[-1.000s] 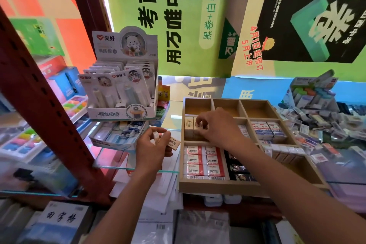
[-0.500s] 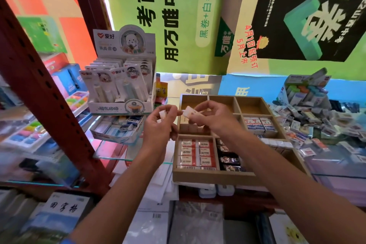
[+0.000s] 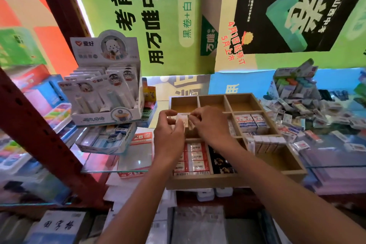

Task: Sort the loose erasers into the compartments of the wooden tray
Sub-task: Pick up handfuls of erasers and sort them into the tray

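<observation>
A wooden tray [image 3: 227, 181] with nine compartments sits in front of me. My left hand [image 3: 168, 134] and my right hand [image 3: 210, 125] meet above its left middle compartment, both pinching small pale erasers [image 3: 182, 120] between their fingertips. Red-and-white erasers [image 3: 195, 157] fill the front left compartment, black ones [image 3: 219, 161] the front middle. White-and-blue erasers [image 3: 250, 122] lie in the right middle compartment, and white ones [image 3: 265, 143] stand in the front right. The three back compartments hold nothing.
A heap of loose erasers [image 3: 309, 113] lies on the glass counter to the right of the tray. A white display box of carded pens [image 3: 103, 93] stands at the left, above a box of blue erasers [image 3: 111, 136]. A dark red shelf post [image 3: 39, 134] slants across the left.
My right hand lifted out of the left middle compartment. My left hand rose from the tray's left side to meet it, and both now hold erasers together above that compartment.
</observation>
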`<state>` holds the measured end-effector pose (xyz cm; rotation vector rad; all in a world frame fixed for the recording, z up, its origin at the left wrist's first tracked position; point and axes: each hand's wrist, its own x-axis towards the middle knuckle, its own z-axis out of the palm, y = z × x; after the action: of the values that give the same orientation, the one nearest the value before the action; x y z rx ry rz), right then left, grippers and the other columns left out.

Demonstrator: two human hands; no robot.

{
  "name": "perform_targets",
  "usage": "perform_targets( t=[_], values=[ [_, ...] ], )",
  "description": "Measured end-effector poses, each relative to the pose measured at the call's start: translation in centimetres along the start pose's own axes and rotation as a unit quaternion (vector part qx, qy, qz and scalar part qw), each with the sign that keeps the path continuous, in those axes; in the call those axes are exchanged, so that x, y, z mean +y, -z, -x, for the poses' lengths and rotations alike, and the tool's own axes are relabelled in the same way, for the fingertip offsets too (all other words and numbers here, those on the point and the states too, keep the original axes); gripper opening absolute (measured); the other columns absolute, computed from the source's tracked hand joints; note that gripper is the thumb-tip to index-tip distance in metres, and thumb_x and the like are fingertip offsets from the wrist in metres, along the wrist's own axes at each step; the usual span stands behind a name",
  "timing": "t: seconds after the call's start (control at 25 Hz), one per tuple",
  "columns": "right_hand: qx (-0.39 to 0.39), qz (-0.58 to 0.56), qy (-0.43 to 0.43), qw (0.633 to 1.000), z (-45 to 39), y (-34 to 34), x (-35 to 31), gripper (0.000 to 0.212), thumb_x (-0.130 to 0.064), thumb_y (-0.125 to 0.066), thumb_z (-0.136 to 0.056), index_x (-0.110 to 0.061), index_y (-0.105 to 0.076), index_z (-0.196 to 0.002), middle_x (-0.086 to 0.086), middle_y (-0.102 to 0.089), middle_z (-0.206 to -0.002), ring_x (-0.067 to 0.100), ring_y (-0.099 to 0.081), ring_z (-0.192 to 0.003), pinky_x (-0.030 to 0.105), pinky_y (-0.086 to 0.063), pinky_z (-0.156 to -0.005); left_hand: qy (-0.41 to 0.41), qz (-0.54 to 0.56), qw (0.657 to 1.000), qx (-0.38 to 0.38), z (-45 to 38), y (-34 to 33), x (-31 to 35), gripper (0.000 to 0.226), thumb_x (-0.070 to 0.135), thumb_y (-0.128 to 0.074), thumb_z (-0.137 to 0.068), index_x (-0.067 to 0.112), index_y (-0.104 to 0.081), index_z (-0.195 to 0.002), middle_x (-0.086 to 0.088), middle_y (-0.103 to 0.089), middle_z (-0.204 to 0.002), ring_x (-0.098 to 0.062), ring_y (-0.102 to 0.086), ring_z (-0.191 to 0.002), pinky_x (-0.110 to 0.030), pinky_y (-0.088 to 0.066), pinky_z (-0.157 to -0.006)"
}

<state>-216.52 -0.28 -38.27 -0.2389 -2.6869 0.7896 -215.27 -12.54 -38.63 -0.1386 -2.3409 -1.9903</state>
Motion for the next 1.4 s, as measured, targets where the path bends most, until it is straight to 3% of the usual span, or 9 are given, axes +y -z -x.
perform_targets(
  t=[0.12,0.24,0.64,0.76,0.84,0.88,1.04,1.2,1.4],
  values=[
    [-0.045,0.123,0.078,0.988,0.1,-0.1,0.9,0.036,-0.042,-0.041,-0.102,-0.028,-0.066,-0.125,-0.002,-0.067,-0.117,0.02,-0.051,-0.109,0.035,-0.039,-0.085,0.012,0.006,1.0,0.012,-0.3,0.1,-0.3,0.019,0.021,-0.053,-0.1,0.034,-0.051,-0.115,0.01,-0.062,-0.104,-0.008,-0.066,-0.088,-0.023,-0.058,-0.066],
    [-0.089,0.166,0.11,0.976,0.2,0.2,1.7,0.041,-0.038,-0.038,-0.102,-0.03,-0.053,-0.139,0.0,-0.055,-0.13,0.022,-0.043,-0.119,0.039,-0.037,-0.098,0.02,0.018,0.999,0.026,-0.5,0.2,-0.7,0.018,0.022,-0.054,-0.098,0.036,-0.053,-0.11,0.006,-0.063,-0.107,-0.012,-0.067,-0.092,-0.035,-0.061,-0.076],
    [-0.056,0.156,0.121,0.979,-0.3,1.5,2.3,0.028,-0.029,-0.051,-0.098,-0.026,-0.068,-0.12,-0.002,-0.067,-0.118,0.021,-0.048,-0.111,0.036,-0.043,-0.09,-0.01,-0.027,0.999,-0.014,-0.5,-0.1,-0.8,0.021,0.025,-0.059,-0.097,0.031,-0.054,-0.117,0.007,-0.066,-0.114,-0.011,-0.069,-0.094,-0.034,-0.062,-0.076],
    [-0.019,-0.041,0.065,0.997,-0.1,2.0,1.6,0.028,-0.022,-0.045,-0.099,-0.022,-0.072,-0.107,-0.003,-0.071,-0.099,0.015,-0.058,-0.095,0.031,-0.049,-0.078,-0.029,0.02,0.998,-0.055,-0.4,0.5,-0.4,0.018,0.021,-0.061,-0.097,0.027,-0.06,-0.113,0.007,-0.07,-0.109,-0.009,-0.071,-0.084,-0.024,-0.058,-0.062],
    [-0.115,-0.267,0.002,0.957,0.6,2.7,0.7,0.021,-0.025,-0.05,-0.101,-0.021,-0.071,-0.102,-0.004,-0.071,-0.091,0.006,-0.064,-0.081,0.019,-0.049,-0.065,-0.025,0.044,0.996,-0.067,-0.3,0.9,-0.5,0.017,0.022,-0.06,-0.097,0.027,-0.061,-0.114,0.005,-0.07,-0.109,-0.012,-0.072,-0.084,-0.023,-0.056,-0.06],
    [-0.147,-0.296,-0.001,0.944,1.0,2.9,0.5,0.017,-0.029,-0.056,-0.099,-0.022,-0.071,-0.103,-0.004,-0.071,-0.091,0.004,-0.066,-0.08,0.017,-0.05,-0.064,-0.024,0.048,0.996,-0.071,-0.3,1.1,-0.5,0.018,0.023,-0.06,-0.097,0.027,-0.061,-0.115,0.005,-0.07,-0.11,-0.014,-0.072,-0.087,-0.025,-0.058,-0.062],
    [-0.12,-0.358,-0.072,0.923,1.1,2.4,1.2,0.009,-0.023,-0.062,-0.096,-0.026,-0.068,-0.102,-0.004,-0.072,-0.095,0.01,-0.068,-0.086,0.021,-0.054,-0.066,0.007,0.087,0.992,-0.092,-0.4,1.2,-0.6,0.026,0.015,-0.044,-0.101,0.023,-0.062,-0.118,-0.003,-0.069,-0.105,-0.018,-0.072,-0.088,-0.033,-0.059,-0.067],
    [-0.148,-0.413,-0.16,0.884,0.3,2.0,2.3,0.024,-0.016,-0.053,-0.101,-0.021,-0.066,-0.121,0.005,-0.07,-0.11,0.017,-0.067,-0.097,0.021,-0.053,-0.065,0.021,0.117,0.989,-0.085,-0.5,1.2,-0.6,0.041,0.021,-0.033,-0.091,0.02,-0.058,-0.123,-0.007,-0.062,-0.084,-0.021,-0.066,-0.084,-0.03,-0.054,-0.067],
    [-0.038,-0.353,-0.151,0.923,0.0,1.6,2.8,0.017,-0.017,-0.063,-0.095,-0.023,-0.061,-0.111,0.0,-0.067,-0.106,0.013,-0.067,-0.093,0.021,-0.056,-0.064,0.044,0.089,0.992,-0.076,-0.2,1.2,-0.4,0.033,0.011,-0.036,-0.099,0.026,-0.057,-0.119,-0.008,-0.063,-0.111,-0.023,-0.067,-0.101,-0.037,-0.06,-0.076]
  ],
)
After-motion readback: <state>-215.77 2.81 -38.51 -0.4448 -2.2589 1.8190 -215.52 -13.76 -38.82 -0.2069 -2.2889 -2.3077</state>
